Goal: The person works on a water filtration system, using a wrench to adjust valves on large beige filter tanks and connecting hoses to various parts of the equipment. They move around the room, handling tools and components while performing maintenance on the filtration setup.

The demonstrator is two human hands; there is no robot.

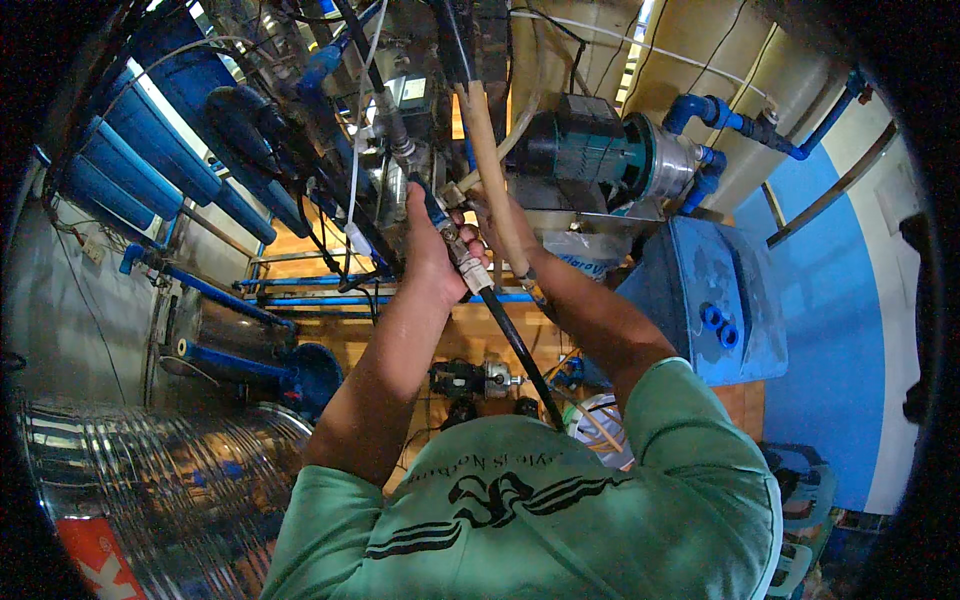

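Observation:
In the middle of the head view a ball valve with metal fittings (pixel 466 263) and a blue lever handle (pixel 428 198) is between my two hands. My left hand (pixel 430 255) is closed round it from the left, thumb stretched up along the handle. From the other side my right hand (pixel 500 222) curls its fingers at the valve's upper part, partly hidden by a beige hose (pixel 490 165). A black hose (pixel 522 350) runs from the lower fitting down toward my body. Small pale fittings (pixel 455 193) sit just above my right fingers.
A dark green electric pump (pixel 600 155) with blue elbow pipes (pixel 700 110) stands at the far right. Nearer is a blue lidded tank (pixel 735 275). Blue filter housings (pixel 150 165) hang at the left. A smaller pump (pixel 475 379) and white bucket (pixel 600 425) are below; a ribbed steel tank (pixel 170 480) is near left.

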